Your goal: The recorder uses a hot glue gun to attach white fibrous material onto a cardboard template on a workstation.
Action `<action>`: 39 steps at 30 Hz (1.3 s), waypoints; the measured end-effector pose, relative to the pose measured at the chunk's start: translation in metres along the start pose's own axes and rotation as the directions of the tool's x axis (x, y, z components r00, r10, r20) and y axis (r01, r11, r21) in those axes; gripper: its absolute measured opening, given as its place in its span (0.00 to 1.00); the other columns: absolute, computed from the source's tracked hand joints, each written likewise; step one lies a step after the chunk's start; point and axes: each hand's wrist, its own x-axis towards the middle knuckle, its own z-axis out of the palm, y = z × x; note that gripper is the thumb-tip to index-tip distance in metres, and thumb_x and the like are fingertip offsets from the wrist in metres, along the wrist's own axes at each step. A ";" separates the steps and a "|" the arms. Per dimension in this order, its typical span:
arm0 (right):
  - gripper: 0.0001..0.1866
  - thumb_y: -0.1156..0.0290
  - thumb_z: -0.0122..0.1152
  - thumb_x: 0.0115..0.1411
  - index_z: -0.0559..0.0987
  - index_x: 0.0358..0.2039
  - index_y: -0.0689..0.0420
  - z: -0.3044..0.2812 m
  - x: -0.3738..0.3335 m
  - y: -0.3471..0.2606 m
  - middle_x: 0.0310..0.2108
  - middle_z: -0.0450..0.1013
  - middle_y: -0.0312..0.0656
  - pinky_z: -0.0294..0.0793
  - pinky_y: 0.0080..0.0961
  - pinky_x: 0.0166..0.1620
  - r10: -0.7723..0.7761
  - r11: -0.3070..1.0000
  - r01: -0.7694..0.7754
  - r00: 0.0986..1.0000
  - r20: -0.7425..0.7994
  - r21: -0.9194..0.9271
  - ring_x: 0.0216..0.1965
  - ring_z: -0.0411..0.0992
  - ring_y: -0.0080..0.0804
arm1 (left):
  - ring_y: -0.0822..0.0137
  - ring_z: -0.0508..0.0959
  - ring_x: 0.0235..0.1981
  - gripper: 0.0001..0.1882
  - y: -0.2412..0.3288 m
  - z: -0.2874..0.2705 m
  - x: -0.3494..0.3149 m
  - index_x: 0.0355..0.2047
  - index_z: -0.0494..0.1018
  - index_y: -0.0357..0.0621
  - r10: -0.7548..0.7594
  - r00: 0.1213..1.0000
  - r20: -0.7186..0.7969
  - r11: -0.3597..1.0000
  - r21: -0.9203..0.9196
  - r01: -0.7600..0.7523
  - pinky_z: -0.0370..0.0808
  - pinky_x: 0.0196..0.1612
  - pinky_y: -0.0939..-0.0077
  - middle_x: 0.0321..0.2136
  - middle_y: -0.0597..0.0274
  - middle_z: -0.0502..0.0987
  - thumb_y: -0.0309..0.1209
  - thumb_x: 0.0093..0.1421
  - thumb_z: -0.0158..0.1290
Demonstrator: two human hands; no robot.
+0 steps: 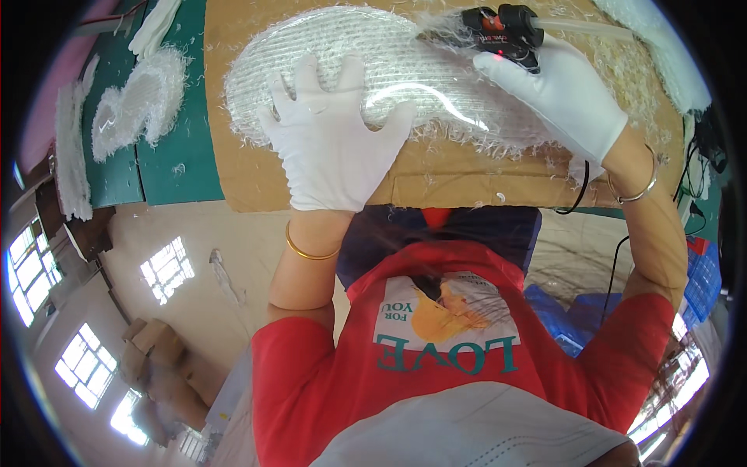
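Observation:
My left hand (331,136), in a white glove, lies flat with its fingers spread on a large, curved, shiny white piece (424,89) with parallel ridges and frayed, fringed edges. In my gloved right hand (572,97) is a black glue gun (504,35) with red parts and a small lit red light. A pale translucent glue stick (587,29) sticks out of its back end. The gun's nozzle points left over the upper right part of the white piece; loose strands partly hide the tip. Under the piece lies a brown cardboard sheet (459,183).
On the green table (183,167) at left lie a smaller frayed white piece (140,105) and a long white strip (72,148). White fringed material (661,47) lies at the far right. A black cable (585,191) hangs by my right wrist. Blue crates (564,315) stand below the table.

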 end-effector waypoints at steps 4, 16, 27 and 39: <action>0.28 0.48 0.62 0.66 0.81 0.48 0.64 0.006 -0.015 0.009 0.31 0.78 0.45 0.73 0.29 0.44 -0.132 0.991 0.135 0.986 -0.103 0.024 0.33 0.73 0.31 | 0.37 0.67 0.56 0.34 -0.002 0.001 0.000 0.54 0.76 0.53 0.001 1.000 -0.003 1.000 -0.002 -0.001 0.64 0.55 0.40 0.55 0.44 0.69 0.58 0.51 0.62; 0.27 0.49 0.62 0.66 0.80 0.52 0.61 0.010 -0.014 0.001 0.33 0.79 0.49 0.74 0.32 0.45 -0.109 0.994 0.110 0.986 -0.129 0.007 0.34 0.74 0.37 | 0.35 0.66 0.58 0.34 0.001 -0.001 0.000 0.53 0.77 0.52 -0.013 1.000 -0.027 0.998 -0.055 0.011 0.64 0.56 0.39 0.54 0.43 0.71 0.57 0.49 0.64; 0.27 0.50 0.62 0.66 0.79 0.54 0.61 0.010 -0.022 0.006 0.35 0.80 0.49 0.74 0.32 0.45 -0.090 0.993 0.096 0.992 -0.085 0.073 0.35 0.75 0.38 | 0.38 0.66 0.61 0.34 0.006 -0.006 0.002 0.60 0.75 0.63 -0.021 0.997 0.073 0.999 0.026 0.020 0.63 0.60 0.40 0.59 0.39 0.68 0.55 0.52 0.62; 0.25 0.53 0.62 0.67 0.79 0.55 0.60 0.006 -0.030 0.009 0.34 0.78 0.46 0.73 0.31 0.46 -0.059 0.995 0.066 0.994 -0.093 0.072 0.34 0.72 0.34 | 0.39 0.68 0.52 0.33 0.002 -0.001 0.001 0.56 0.76 0.62 0.035 0.999 -0.026 0.999 0.010 -0.034 0.65 0.52 0.38 0.52 0.43 0.70 0.55 0.50 0.62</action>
